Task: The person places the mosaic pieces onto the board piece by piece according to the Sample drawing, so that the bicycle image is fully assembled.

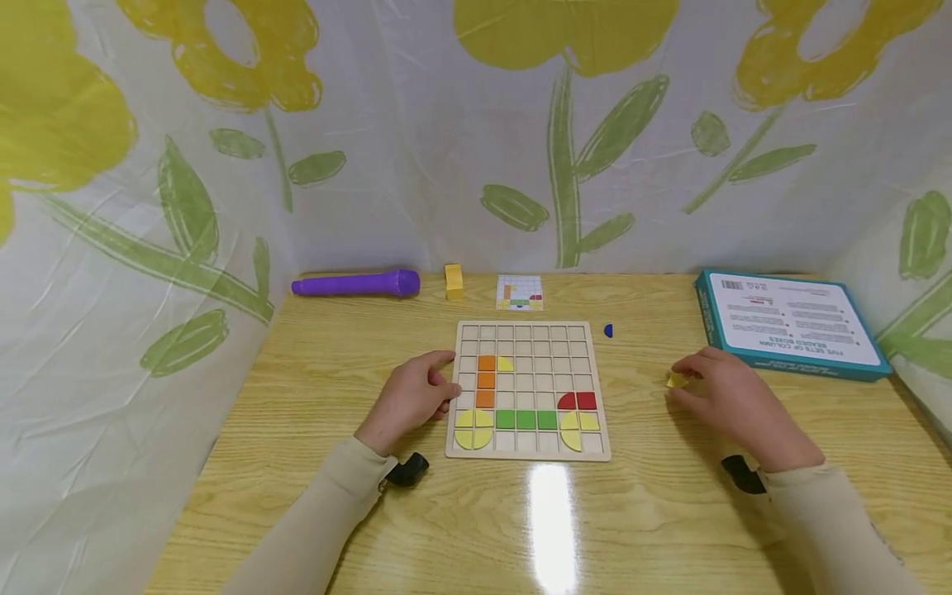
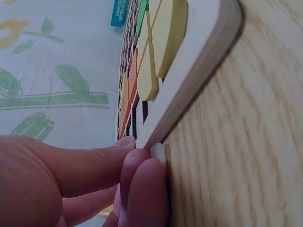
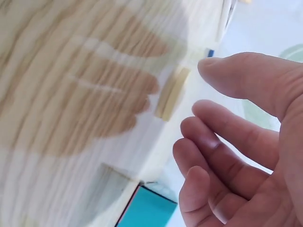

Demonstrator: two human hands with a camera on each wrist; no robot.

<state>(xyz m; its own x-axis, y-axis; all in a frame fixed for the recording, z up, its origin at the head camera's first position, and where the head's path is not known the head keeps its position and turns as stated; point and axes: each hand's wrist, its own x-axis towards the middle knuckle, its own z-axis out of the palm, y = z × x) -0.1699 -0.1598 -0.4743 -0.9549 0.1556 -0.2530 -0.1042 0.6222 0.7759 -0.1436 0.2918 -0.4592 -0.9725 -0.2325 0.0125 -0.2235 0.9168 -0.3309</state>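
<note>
A wooden grid board (image 1: 525, 388) lies on the table, bearing orange squares (image 1: 486, 380), green squares (image 1: 525, 420), red pieces (image 1: 586, 401) and yellow quarter-circles (image 1: 473, 429). My left hand (image 1: 413, 388) pinches the board's left edge; in the left wrist view the thumb is at its top and the curled fingers at its side. To the right, my right hand (image 1: 725, 398) is held over a small yellow piece (image 1: 675, 379). In the right wrist view this yellow piece (image 3: 171, 94) sits on the table, apart from the spread thumb and loosely bent fingers.
A small pattern card (image 1: 520, 293) lies behind the board, with a yellow block (image 1: 454, 283) and a purple microphone (image 1: 357, 283) left of it. A blue half-circle (image 1: 608, 330) lies right of the board. Farther right lies a teal box (image 1: 796, 324).
</note>
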